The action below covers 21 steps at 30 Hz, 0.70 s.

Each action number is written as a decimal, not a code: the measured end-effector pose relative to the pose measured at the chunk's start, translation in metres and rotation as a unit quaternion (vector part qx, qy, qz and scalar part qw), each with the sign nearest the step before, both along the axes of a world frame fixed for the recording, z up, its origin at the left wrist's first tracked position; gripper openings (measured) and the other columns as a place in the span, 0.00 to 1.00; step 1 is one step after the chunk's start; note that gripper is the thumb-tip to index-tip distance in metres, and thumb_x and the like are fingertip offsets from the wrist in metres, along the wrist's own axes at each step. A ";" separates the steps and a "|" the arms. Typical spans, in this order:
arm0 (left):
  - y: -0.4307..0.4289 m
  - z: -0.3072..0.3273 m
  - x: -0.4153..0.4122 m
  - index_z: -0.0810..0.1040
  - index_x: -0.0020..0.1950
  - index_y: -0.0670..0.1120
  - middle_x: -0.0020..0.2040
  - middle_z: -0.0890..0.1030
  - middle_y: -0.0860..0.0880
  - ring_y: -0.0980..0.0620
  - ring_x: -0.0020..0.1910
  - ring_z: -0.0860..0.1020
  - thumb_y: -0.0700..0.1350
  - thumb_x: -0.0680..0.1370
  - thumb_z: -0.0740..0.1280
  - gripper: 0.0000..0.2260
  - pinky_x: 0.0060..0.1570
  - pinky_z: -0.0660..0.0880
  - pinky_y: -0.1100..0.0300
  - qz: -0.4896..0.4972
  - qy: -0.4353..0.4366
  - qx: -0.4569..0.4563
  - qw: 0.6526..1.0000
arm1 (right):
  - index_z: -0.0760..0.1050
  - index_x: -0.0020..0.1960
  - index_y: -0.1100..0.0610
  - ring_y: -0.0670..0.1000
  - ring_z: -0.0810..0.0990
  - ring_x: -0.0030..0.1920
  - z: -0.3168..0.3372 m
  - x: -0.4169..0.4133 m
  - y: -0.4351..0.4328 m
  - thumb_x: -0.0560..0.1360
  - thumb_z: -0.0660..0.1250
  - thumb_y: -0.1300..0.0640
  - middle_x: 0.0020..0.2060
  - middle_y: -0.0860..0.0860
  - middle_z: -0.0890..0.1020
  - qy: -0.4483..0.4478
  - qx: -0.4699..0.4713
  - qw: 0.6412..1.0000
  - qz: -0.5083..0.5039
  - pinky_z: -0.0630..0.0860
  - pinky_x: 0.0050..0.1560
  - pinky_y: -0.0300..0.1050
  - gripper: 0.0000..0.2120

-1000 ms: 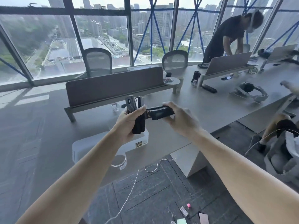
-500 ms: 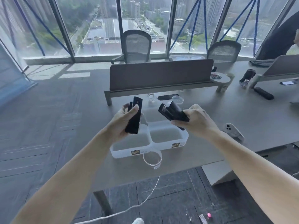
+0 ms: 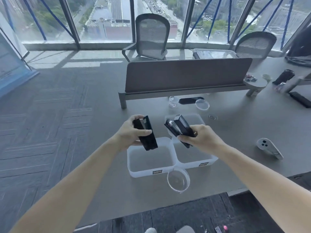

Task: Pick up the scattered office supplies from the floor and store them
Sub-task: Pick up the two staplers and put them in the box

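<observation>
Head view: the left hand (image 3: pixel 133 134) has its grip closed round a black oblong piece (image 3: pixel 148 135), thumb across the front and fingers curled behind. The piece stands nearly upright, its lower end over the far rim of the left tub (image 3: pixel 133 172). A bit of metal shows near its top; what kind of supply it is cannot be told. The right hand (image 3: pixel 201 138) has its grip wrapped round the rear of a black stapler (image 3: pixel 180 129), which tilts up and away with its metal nose pointing to the upper left. The stapler hangs in the air above the far edge of the right tub (image 3: pixel 207 163), apart from the piece in the other hand. Both tubs are translucent white and sit side by side, touching, on the grey worktop (image 3: pixel 244 125), each with a small label on its near wall. A third tub (image 3: pixel 196 117) lies just behind them, partly hidden by the stapler. A clear round dish (image 3: pixel 178 179) sits just in front of the tubs near the worktop's edge, and a second clear dish (image 3: pixel 202 104) lies farther back beside a dark flat item. A white controller (image 3: pixel 269 148) rests well to the right. A grey divider panel (image 3: pixel 186 76) stands across the worktop, with two mesh chairs (image 3: pixel 152 37) beyond it by the windows. A small pink item (image 3: pixel 224 227) lies on the dark floor at lower right.
</observation>
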<state>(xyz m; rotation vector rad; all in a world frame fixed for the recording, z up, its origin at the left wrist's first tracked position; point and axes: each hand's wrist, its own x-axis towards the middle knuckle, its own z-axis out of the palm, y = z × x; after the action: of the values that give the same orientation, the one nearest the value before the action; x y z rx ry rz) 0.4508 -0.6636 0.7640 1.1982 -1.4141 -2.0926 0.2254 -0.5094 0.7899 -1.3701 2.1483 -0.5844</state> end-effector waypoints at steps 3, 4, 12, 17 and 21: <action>-0.005 -0.015 0.000 0.72 0.62 0.47 0.60 0.79 0.39 0.37 0.50 0.84 0.36 0.70 0.78 0.25 0.47 0.82 0.41 0.061 -0.024 0.009 0.998 | 0.80 0.39 0.56 0.43 0.74 0.29 -0.016 0.004 -0.021 0.74 0.71 0.43 0.29 0.47 0.81 -0.069 -0.001 0.998 0.000 0.70 0.35 0.37 0.16; -0.007 -0.021 0.000 0.72 0.62 0.46 0.59 0.78 0.39 0.37 0.50 0.84 0.36 0.70 0.78 0.25 0.47 0.82 0.40 0.069 -0.035 0.012 0.997 | 0.79 0.37 0.57 0.43 0.73 0.29 -0.023 0.005 -0.028 0.74 0.71 0.43 0.28 0.49 0.80 -0.092 -0.003 0.996 0.001 0.69 0.35 0.37 0.17; -0.022 -0.039 -0.017 0.75 0.55 0.49 0.46 0.76 0.44 0.45 0.38 0.83 0.32 0.73 0.74 0.17 0.39 0.82 0.50 0.046 -0.142 -0.002 0.989 | 0.78 0.36 0.58 0.46 0.72 0.27 -0.073 -0.010 -0.094 0.74 0.72 0.45 0.26 0.48 0.78 -0.168 0.012 0.983 0.070 0.69 0.34 0.41 0.17; -0.027 -0.037 -0.036 0.78 0.54 0.41 0.47 0.81 0.42 0.44 0.47 0.85 0.35 0.71 0.77 0.15 0.48 0.83 0.50 0.007 -0.183 -0.001 0.983 | 0.78 0.35 0.55 0.45 0.72 0.27 -0.085 -0.023 -0.115 0.74 0.71 0.44 0.26 0.47 0.79 -0.181 0.017 0.978 0.100 0.69 0.33 0.40 0.16; -0.026 -0.043 -0.032 0.75 0.64 0.54 0.57 0.81 0.50 0.52 0.53 0.83 0.39 0.64 0.80 0.31 0.53 0.80 0.59 -0.138 -0.265 -0.029 0.954 | 0.78 0.35 0.56 0.44 0.71 0.26 -0.091 -0.031 -0.119 0.74 0.71 0.43 0.25 0.45 0.77 -0.157 0.050 0.977 0.132 0.66 0.30 0.37 0.17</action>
<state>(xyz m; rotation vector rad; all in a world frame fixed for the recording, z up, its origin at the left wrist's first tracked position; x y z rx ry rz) 0.4188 -0.6900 0.7212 1.7108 -1.9587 -1.9582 0.1949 -0.6283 0.6990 -1.3766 1.6909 -0.5379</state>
